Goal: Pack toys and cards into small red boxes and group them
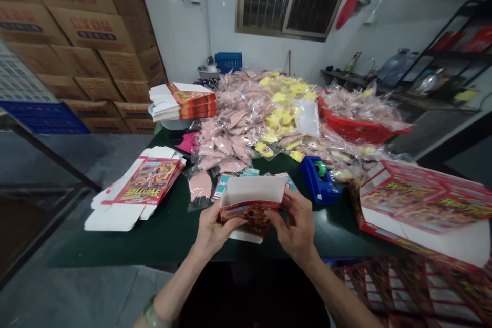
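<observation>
A small red printed carton point(251, 210) with a white inside is held between my two hands, over the front of the green table point(161, 246). My left hand point(217, 225) grips its left side, thumb on the printed face. On the opposite side, my right hand point(294, 220) pinches the carton with the thumb in front and fingers behind. The white top flap stands up and another white flap sticks out below. Just behind the carton lie teal printed cards point(222, 185), partly hidden by it. A pink piece in a clear bag point(200, 187) lies left of them.
Flattened cartons point(149, 179) lie at left, with another stack point(188, 100) behind. Bagged pink pieces point(230, 138) and yellow pieces point(282, 113) heap up at the back. A blue tape dispenser point(319, 182), a red basket point(357, 128) and a large open display box point(423, 205) stand at right.
</observation>
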`<state>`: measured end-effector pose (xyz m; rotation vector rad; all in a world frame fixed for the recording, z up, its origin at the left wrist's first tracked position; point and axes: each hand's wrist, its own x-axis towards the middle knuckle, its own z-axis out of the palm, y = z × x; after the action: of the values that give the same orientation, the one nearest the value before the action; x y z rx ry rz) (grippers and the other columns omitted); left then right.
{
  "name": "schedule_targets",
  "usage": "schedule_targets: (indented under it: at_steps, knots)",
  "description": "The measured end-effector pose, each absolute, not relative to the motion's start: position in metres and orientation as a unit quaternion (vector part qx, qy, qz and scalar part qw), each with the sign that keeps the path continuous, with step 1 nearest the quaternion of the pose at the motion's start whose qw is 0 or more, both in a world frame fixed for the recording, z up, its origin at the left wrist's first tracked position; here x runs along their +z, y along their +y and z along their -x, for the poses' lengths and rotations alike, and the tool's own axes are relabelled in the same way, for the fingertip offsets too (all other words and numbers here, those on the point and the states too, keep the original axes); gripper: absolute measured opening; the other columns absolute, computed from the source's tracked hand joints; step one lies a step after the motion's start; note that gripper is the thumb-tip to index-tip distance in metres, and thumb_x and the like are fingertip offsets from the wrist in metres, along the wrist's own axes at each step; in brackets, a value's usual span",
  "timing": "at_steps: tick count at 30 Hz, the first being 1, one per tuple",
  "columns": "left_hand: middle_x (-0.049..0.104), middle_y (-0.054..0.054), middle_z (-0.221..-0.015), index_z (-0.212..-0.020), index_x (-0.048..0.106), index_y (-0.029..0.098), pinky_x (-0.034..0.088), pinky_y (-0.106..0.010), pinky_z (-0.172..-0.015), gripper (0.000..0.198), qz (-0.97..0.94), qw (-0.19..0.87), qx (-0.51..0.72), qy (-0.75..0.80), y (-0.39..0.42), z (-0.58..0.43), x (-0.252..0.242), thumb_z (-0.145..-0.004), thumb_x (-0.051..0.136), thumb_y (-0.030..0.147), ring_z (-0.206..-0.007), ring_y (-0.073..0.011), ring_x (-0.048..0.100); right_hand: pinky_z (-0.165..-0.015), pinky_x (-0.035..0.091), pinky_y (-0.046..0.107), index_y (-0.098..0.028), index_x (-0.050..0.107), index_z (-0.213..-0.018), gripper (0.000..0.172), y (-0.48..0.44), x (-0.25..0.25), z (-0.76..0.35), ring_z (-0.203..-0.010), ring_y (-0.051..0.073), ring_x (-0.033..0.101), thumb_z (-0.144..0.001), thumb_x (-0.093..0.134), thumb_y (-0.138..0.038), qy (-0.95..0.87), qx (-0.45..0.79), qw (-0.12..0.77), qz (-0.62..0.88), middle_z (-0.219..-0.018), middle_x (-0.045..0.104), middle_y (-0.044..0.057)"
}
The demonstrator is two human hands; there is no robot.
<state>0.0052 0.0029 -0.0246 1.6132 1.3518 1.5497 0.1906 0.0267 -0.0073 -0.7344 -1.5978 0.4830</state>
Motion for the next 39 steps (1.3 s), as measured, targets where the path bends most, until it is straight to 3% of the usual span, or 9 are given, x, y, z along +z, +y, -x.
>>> schedule_targets:
  at_steps: [5,9,14,18,23,25,30,35,39]
  knots:
    - [0.070,-0.007,-0.101,-0.132,0.041,0.019,0.056,-0.030,-0.073,0.074,-0.580,0.231,0.608,0.491,-0.001,-0.010,-0.037,-0.067,0.074,0.034,-0.080,-0.0198,0.068,-0.083,0.054,0.037,-0.025,0.042,-0.129,0.052,0.021,-0.006,-0.202,-0.105,0.022,0.058,-0.081,0.058,-0.010,-0.764,0.072,0.574,0.286,-0.111,0.058,0.010]
    - [0.064,-0.007,-0.113,-0.121,0.054,0.023,0.052,-0.032,-0.085,0.055,-0.626,0.095,0.641,0.434,-0.001,-0.013,-0.024,-0.070,0.073,0.025,-0.099,-0.0219,0.063,-0.077,0.054,0.032,-0.028,0.047,-0.121,0.043,0.017,0.013,-0.206,-0.097,0.019,0.060,-0.082,0.055,-0.012,-0.792,0.048,0.543,0.276,-0.107,0.058,0.008]
    - [0.065,-0.006,-0.099,-0.098,0.066,0.019,0.051,-0.025,-0.075,0.019,-0.650,0.084,0.644,0.393,-0.001,-0.020,0.007,-0.084,0.054,0.019,-0.087,-0.0161,0.064,-0.075,0.050,0.031,-0.023,0.058,-0.095,0.019,0.013,0.024,-0.203,-0.091,0.018,0.059,-0.086,0.046,-0.011,-0.747,0.093,0.562,0.343,-0.102,0.056,0.008]
    - [0.066,-0.005,-0.091,-0.088,0.067,0.018,0.048,-0.023,-0.073,0.017,-0.585,0.205,0.653,0.435,0.002,-0.034,0.013,-0.087,0.051,0.023,-0.083,-0.0149,0.062,-0.071,0.048,0.026,-0.022,0.055,-0.089,0.011,0.014,0.018,-0.202,-0.081,0.015,0.057,-0.087,0.048,-0.014,-0.700,0.162,0.573,0.394,-0.089,0.055,0.004]
    - [0.067,-0.001,-0.089,-0.122,0.044,0.026,0.048,-0.020,-0.064,0.038,-0.460,0.386,0.697,0.393,0.010,-0.039,0.012,-0.086,0.055,0.025,-0.072,-0.0110,0.061,-0.075,0.050,0.026,-0.023,0.048,-0.113,0.026,0.022,0.018,-0.209,-0.088,0.015,0.060,-0.087,0.050,-0.021,-0.679,0.279,0.555,0.390,-0.104,0.057,0.006]
    - [0.067,-0.004,-0.097,-0.117,0.051,0.025,0.050,-0.024,-0.070,0.034,-0.450,0.449,0.679,0.367,0.012,-0.035,0.015,-0.084,0.056,0.024,-0.082,-0.0143,0.063,-0.072,0.051,0.025,-0.023,0.052,-0.110,0.022,0.026,0.022,-0.210,-0.086,0.014,0.061,-0.088,0.050,-0.021,-0.699,0.306,0.533,0.367,-0.097,0.060,0.005]
    - [0.065,-0.008,-0.106,-0.083,0.071,0.019,0.048,-0.036,-0.086,0.019,-0.546,0.386,0.655,0.353,0.009,-0.028,0.018,-0.085,0.052,0.018,-0.101,-0.0231,0.061,-0.070,0.052,0.027,-0.021,0.060,-0.087,0.006,0.029,0.029,-0.212,-0.085,0.016,0.062,-0.085,0.055,-0.018,-0.689,0.284,0.576,0.336,-0.090,0.063,0.005]
    - [0.062,-0.009,-0.112,-0.093,0.072,0.022,0.043,-0.043,-0.095,0.025,-0.595,0.370,0.635,0.325,0.005,-0.022,0.017,-0.087,0.047,0.020,-0.106,-0.0256,0.058,-0.077,0.055,0.031,-0.021,0.061,-0.097,0.016,0.023,0.034,-0.221,-0.098,0.020,0.062,-0.081,0.061,-0.025,-0.703,0.362,0.525,0.314,-0.103,0.064,0.010]
    - [0.059,-0.015,-0.118,-0.105,0.069,0.017,0.044,-0.047,-0.093,0.037,-0.627,0.403,0.604,0.282,0.003,-0.016,0.024,-0.088,0.044,0.037,-0.112,-0.0316,0.053,-0.073,0.055,0.027,-0.021,0.064,-0.088,0.012,0.021,0.038,-0.223,-0.090,0.019,0.065,-0.080,0.063,-0.029,-0.690,0.346,0.538,0.338,-0.092,0.068,0.007]
